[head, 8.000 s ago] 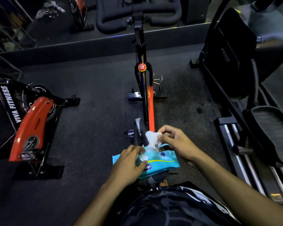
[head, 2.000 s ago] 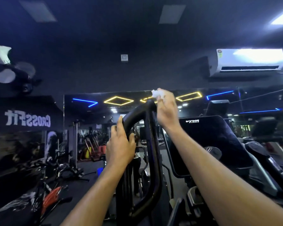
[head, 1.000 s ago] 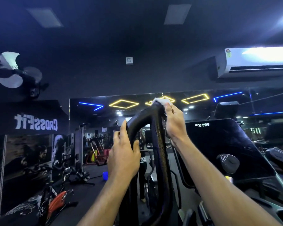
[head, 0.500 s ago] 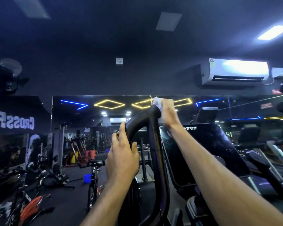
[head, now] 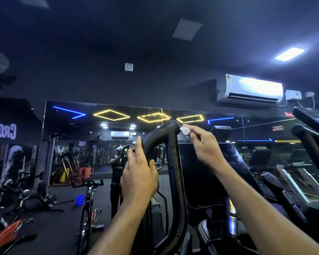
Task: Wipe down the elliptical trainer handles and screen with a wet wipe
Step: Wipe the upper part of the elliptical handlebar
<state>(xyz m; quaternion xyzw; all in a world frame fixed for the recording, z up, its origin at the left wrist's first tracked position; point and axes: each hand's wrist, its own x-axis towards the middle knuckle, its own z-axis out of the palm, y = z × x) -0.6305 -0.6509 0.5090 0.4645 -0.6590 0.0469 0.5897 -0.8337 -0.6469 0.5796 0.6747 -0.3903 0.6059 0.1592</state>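
I am gripping the handle (head: 173, 162) in the middle of the frame with my left hand (head: 138, 179) to steady it, while my right hand (head: 204, 146) is pinching the wipe (head: 184, 130) beside its top.

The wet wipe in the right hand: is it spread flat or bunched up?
Bunched up. The wet wipe shows as a small white wad pinched in the right hand, beside the top of the handle.
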